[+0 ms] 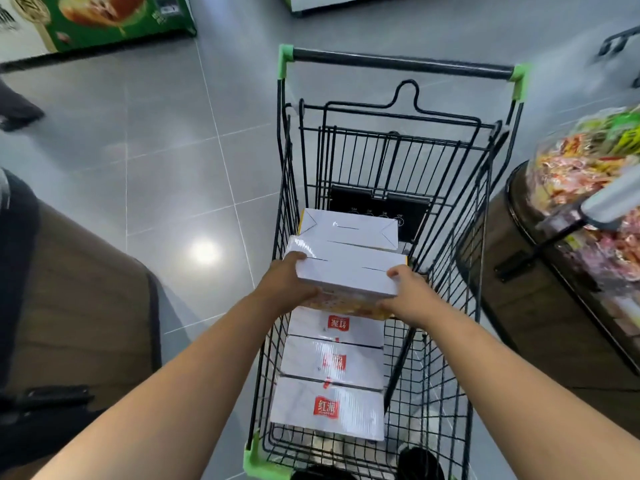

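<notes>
A black wire shopping cart (450, 375) with green corner caps and a black handle bar stands in front of me. Between my hands, above the cart's basket, is a white shrink-wrapped box pack (346, 271). My left hand (287, 285) grips its left end, thumb on top. My right hand (408, 296) grips its right end. Another white box (349, 228) lies beyond it in the cart. Three white boxes with red labels (332, 362) lie in a row on the cart floor below my hands.
A round wooden display barrel (540, 306) with a bin of wrapped sweets (588, 161) stands close on the right. A brown wooden stand (79, 292) is at the left. Grey tiled floor (173, 168) stretches ahead, with a green freezer cabinet (104, 19) far left.
</notes>
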Demonstrator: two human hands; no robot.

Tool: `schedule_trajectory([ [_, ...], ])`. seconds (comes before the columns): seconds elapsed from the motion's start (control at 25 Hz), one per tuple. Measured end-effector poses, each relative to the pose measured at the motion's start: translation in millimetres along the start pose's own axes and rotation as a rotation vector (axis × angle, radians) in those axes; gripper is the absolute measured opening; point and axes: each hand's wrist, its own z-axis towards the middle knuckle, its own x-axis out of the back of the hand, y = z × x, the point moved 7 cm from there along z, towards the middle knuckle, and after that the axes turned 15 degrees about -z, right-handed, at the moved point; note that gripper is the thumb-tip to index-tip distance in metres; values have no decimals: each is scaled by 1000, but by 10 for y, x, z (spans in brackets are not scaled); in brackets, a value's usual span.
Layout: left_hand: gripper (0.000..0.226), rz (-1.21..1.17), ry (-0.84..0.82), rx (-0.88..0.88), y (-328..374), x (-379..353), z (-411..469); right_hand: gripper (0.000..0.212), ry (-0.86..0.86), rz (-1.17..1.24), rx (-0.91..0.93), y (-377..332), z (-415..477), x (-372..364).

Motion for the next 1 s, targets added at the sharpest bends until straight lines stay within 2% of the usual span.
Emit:
schedule_trajectory([
  [0.28,80,-25,-29,26,-247,-94,292,71,-47,129,-3,64,425,-177],
  [0.56,86,146,-98,26,-277,-309,289,88,-120,234,26,52,398,-367],
  [0.68,89,136,-84,-47,-108,-286,176,93,-62,255,35,117,238,-327],
  [0.8,88,37,-74,-144,201,-314,-14,86,31,315,10,266,-41,-187],
  [1.0,87,-5,-200,-334,867,-756,-510,83,218,344,-72,707,-697,98],
])
